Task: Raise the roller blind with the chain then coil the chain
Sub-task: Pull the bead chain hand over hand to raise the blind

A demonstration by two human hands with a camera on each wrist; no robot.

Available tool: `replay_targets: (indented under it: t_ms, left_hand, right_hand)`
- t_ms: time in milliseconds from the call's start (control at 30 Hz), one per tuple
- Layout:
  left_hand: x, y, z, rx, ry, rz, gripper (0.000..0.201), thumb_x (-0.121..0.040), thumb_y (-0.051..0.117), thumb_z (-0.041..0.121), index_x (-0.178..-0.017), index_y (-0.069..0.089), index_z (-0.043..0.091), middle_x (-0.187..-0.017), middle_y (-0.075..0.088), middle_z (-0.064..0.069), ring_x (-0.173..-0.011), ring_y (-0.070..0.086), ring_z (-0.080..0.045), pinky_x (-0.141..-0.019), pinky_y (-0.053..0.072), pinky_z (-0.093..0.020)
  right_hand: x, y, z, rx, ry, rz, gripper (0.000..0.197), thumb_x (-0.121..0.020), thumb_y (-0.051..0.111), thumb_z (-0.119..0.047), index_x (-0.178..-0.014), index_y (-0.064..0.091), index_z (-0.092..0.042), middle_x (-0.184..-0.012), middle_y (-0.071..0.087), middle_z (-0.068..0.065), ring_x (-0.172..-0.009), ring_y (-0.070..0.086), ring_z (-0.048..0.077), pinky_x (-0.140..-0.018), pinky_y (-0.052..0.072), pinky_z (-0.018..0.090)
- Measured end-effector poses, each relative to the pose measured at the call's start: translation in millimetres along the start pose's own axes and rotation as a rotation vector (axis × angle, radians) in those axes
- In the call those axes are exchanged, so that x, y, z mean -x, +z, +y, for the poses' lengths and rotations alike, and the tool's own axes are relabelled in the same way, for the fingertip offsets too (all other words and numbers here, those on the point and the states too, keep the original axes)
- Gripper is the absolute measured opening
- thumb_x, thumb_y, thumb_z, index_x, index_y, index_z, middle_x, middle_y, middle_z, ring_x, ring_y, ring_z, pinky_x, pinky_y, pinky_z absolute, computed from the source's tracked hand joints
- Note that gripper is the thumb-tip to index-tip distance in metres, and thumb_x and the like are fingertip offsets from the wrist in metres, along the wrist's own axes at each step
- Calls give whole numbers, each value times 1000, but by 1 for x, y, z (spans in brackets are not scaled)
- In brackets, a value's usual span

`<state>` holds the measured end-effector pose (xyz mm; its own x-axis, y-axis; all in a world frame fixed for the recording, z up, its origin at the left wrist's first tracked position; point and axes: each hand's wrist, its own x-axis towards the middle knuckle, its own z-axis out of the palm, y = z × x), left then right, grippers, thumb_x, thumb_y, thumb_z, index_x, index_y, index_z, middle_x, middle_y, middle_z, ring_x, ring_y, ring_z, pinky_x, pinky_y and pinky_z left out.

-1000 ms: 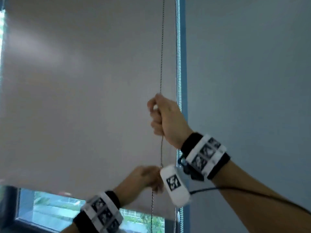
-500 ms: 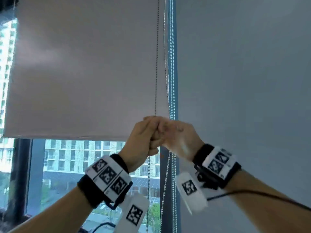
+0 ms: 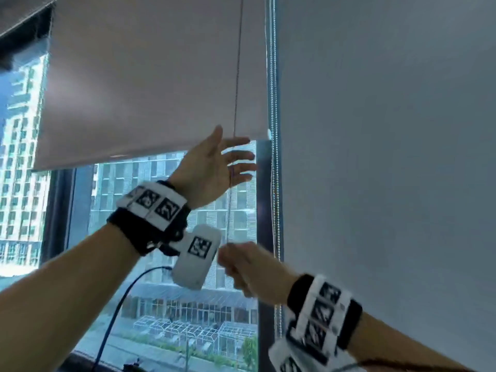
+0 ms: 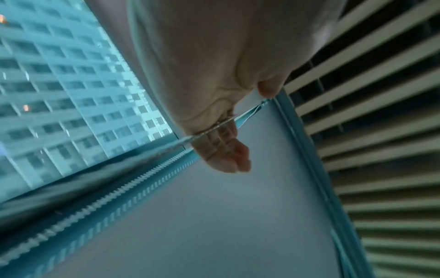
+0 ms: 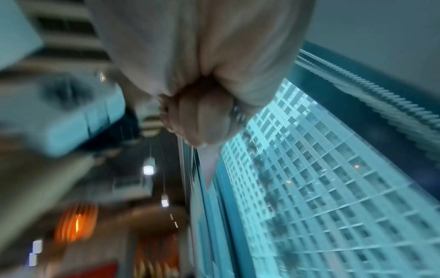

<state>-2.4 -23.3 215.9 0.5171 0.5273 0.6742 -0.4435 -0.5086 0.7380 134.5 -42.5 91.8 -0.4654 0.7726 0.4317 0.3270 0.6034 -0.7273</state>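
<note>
Up by the blind's [image 3: 150, 84] lower right corner your left hand [image 3: 212, 167] is spread wide, chain [image 3: 236, 76] running across its palm, while your right hand [image 3: 241, 267] below has its grip closed on the chain. You're mid-raise, I'd say; next, close the left and pull down.

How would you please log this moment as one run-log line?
stage: raising blind | left hand: open, chain across fingers | right hand: gripping chain, lower down | roller blind: partly raised

Right hand [image 5: 200, 120] fisted on chain [image 5: 237, 112] — blurred window [image 5: 333, 188] beside.
</note>
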Motion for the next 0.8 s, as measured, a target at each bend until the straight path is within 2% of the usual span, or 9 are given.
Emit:
replay_targets:
  t_ms: [133, 200, 300, 366, 433, 500, 566, 700, 800]
  left_hand:
    - [7, 22, -31, -197, 44, 157, 34, -99, 30, 26, -72, 49, 17, -48, 27, 11, -38, 20, -5, -34, 18, -14]
    - [27, 26, -60, -286, 19, 163, 36, -99, 30, 24, -66, 45, 19, -48, 26, 10, -36, 19, -5, -33, 17, -13]
    - [60, 22, -99, -285, -100, 68, 34, -95, 37, 36, -68, 43, 16, -54, 26, 7, -40, 22, -7, -36, 17, -18]
    - [79, 15, -113, -208, -217, -24, 33, -88, 43, 42, -74, 44, 13, -60, 25, 2, -45, 27, -8, -40, 26, -19]
    - [84, 1, -110, -122, -311, -146, 38, -84, 55, 42, -91, 51, 5, -68, 39, -4, -57, 45, -13, -54, 41, -24]
    - [73, -18, -87, -85, -268, -184, 53, -76, 65, 38, -108, 57, -3, -94, 61, -14, -84, 62, -24, -80, 50, -35]
    - [49, -30, -45, -5, -152, -97, 59, -72, 67, 41, -115, 60, 3, -117, 58, -23, -105, 61, -34, -94, 48, -45]
    - [-5, -17, 33, -29, 8, 20, 61, -89, 42, 47, -133, 48, 5, -126, 59, -22, -113, 61, -34, -94, 52, -42]
    - [-38, 8, 69, -130, 51, 108, 49, -96, 37, 40, -124, 50, 2, -98, 63, -9, -78, 63, -19, -70, 51, -29]
  right_hand:
    - [14, -25, 28, -52, 113, -336, 8, -89, 55, -13, -85, 61, -12, -65, 60, -5, -56, 56, 4, -60, 49, 18]
    - [0, -60, 2, -161, 4, -199, 39, -63, 57, -7, -101, 61, 0, -87, 64, 9, -80, 61, 18, -84, 51, 29]
    - [-32, -99, -66, -446, -164, 52, 44, -76, 51, -15, -115, 58, 5, -101, 63, 21, -95, 62, 33, -98, 48, 43]
    - [-52, -96, -105, -526, -204, 195, 31, -96, 40, -28, -89, 60, -5, -69, 59, 9, -64, 60, 23, -67, 53, 32]
    - [-66, -85, -113, -394, -283, 282, 48, -104, 26, -33, -60, 36, -20, -45, 30, -7, -37, 27, 8, -38, 26, 16]
    - [-69, -68, -107, -207, -310, 288, 48, -105, 24, -28, -57, 25, -23, -43, 22, -11, -34, 15, 6, -37, 15, 14]
    - [-62, -50, -97, -145, -307, 235, 49, -105, 27, -27, -57, 29, -21, -44, 27, -9, -35, 22, 7, -37, 20, 17]
    - [-42, -28, -60, -195, -265, 129, 48, -106, 28, -31, -58, 32, -20, -41, 29, -14, -33, 22, 3, -34, 21, 15]
    - [-35, -23, -40, -134, -292, 23, 48, -105, 27, -32, -58, 29, -21, -47, 24, -11, -36, 18, 3, -35, 19, 15]
